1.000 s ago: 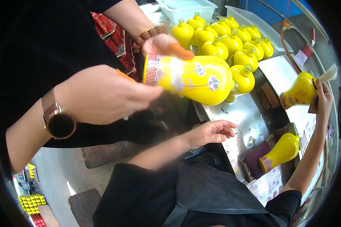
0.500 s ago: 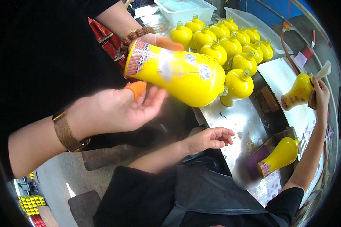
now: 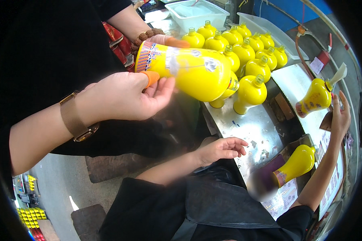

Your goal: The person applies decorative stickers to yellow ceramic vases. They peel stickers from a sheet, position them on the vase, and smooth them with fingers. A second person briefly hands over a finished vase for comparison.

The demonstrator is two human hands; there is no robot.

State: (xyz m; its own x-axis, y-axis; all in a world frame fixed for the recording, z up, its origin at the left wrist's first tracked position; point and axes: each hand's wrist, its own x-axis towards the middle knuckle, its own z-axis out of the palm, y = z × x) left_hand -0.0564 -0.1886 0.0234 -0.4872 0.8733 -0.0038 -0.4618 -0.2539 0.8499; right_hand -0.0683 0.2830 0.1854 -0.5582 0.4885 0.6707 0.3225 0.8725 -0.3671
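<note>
Another person's hands (image 3: 118, 96) are holding a flowered yellow vase (image 3: 203, 76). My empty left hand (image 3: 222, 150) is hanging, fingers loosely apart, by the worktop (image 3: 247, 130). A patterned yellow vase (image 3: 314, 98) is leaning just beside my right hand (image 3: 340, 117), fingers apart; I can't tell if they're touching.

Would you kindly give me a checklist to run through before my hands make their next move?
1. Left hand free: ok; it hangs open, with nothing visible in it.
2. Left hand clear of the co-worker's patterned vase: ok; a gap shows between them.
3. Right hand has a grip on the vase with the white strip: cannot tell; its fingers look spread beside the neck.
4. Lying vase secure: cannot tell; it is on its side, its support partly hidden.
5. Grouped plain yellow vases upright: ok for those in full view.
</note>
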